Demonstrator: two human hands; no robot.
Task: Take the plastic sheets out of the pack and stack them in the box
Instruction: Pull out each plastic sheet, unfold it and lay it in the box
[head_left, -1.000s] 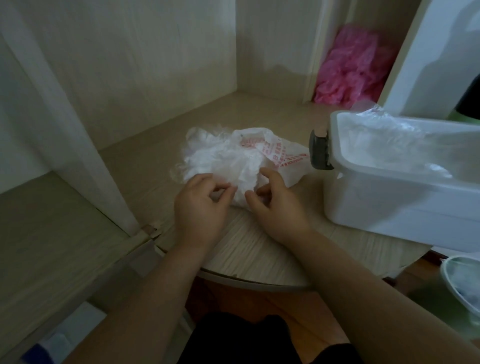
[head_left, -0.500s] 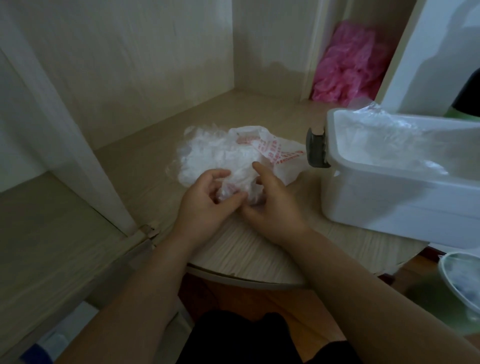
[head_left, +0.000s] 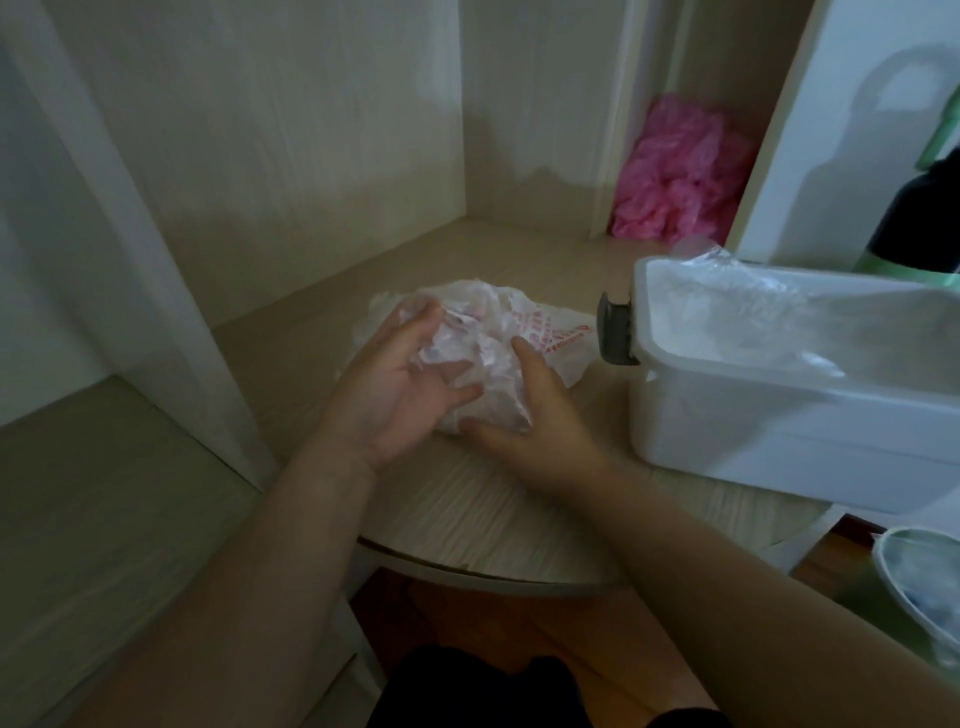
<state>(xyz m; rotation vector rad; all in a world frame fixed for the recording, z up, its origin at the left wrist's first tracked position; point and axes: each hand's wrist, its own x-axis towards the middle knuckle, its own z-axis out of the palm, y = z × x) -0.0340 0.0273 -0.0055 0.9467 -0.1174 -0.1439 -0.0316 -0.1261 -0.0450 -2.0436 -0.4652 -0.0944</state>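
Now L-hand (head_left: 400, 387), R-hand (head_left: 543, 415) cup sheets (head_left: 475, 335) nr box (head_left: 779, 431)

Red printing on the pack (head_left: 550, 338), on the flap lying just left of the box (head_left: 779, 431) and near its dark latch (head_left: 615, 330). Several short slanted rows of red characters, set close together. Too blurred and creased to read: no word, number or brand legible. No readable marking on the box or latch.
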